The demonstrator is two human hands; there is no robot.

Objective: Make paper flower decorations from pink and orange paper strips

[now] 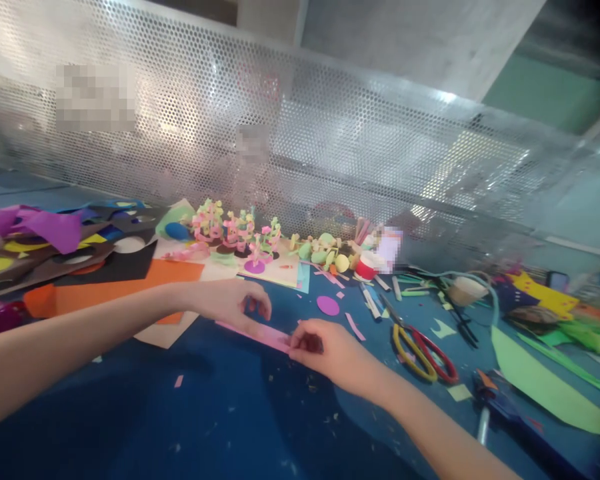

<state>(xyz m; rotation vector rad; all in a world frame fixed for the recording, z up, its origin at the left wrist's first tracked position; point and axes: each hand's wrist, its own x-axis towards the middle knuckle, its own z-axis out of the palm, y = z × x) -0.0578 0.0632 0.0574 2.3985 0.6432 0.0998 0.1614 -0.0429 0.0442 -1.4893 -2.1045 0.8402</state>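
Note:
A narrow pink paper strip [269,338] stretches between my hands, low over the blue tabletop [215,427]. My right hand [330,350] pinches its right end between thumb and curled index finger. On its left part lies the thumb of my left hand [230,301], whose other fingers curl above; what is under that thumb is hidden. Just beyond the hands are a purple paper disc [328,305] and a short pink paper piece [355,327]. Behind them, small pink and green paper plants [237,230] stand on paper sheets.
Scissors with yellow and red handles [423,353] lie at right, near a blue glue gun [517,417] and a green paper piece [550,383]. Orange paper [115,293] and dark cut sheets [125,260] cover the left. A perforated metal screen [310,127] borders the back.

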